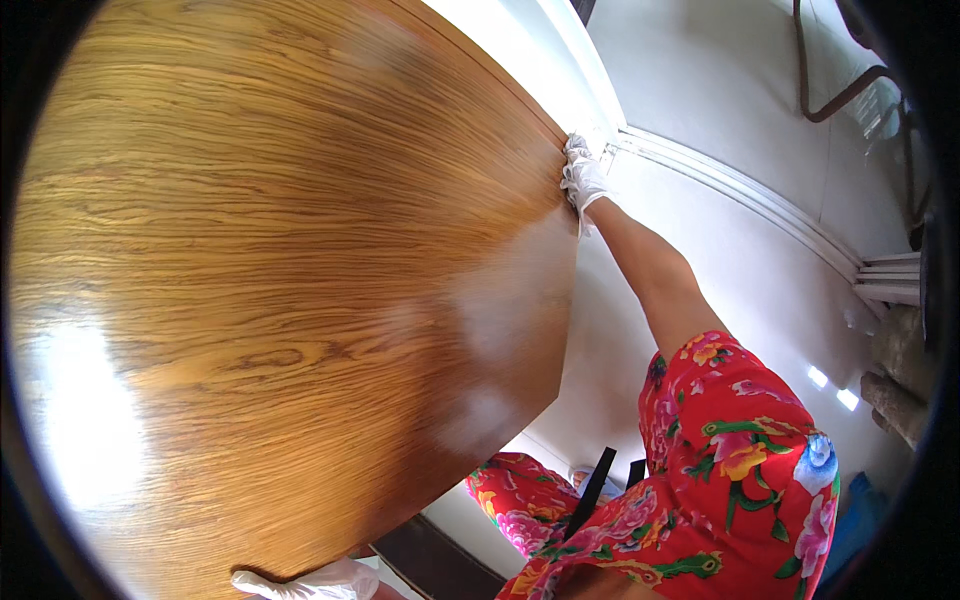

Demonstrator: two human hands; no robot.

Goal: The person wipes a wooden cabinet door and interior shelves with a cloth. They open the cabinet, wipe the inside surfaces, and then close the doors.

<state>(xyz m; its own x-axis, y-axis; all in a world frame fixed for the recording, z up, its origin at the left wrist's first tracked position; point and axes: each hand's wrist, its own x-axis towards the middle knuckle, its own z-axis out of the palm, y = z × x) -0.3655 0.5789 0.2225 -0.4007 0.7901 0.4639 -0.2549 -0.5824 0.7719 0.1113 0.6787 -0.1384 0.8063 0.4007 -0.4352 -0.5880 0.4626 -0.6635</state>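
Observation:
A large wood-grain panel [300, 262] with a glossy face fills the left and middle of the view, tilted before me. White gloves cover both hands. At the panel's far right edge, near a corner, my right hand [583, 176] grips the rim, its arm stretched out from a red floral sleeve. Low in the picture, my left hand [315, 583] holds the near edge, the thumb lying on the face. Its other fingers are hidden behind the panel or cut off by the picture's rim.
A white door or window track [735, 171] crosses the pale floor [637, 360] on the right. Beyond it stands a brown metal frame [817, 112]. Below the panel are a dark flat strip [435, 559] and my slippered foot [600, 484]. Something blue [862, 514] lies at lower right.

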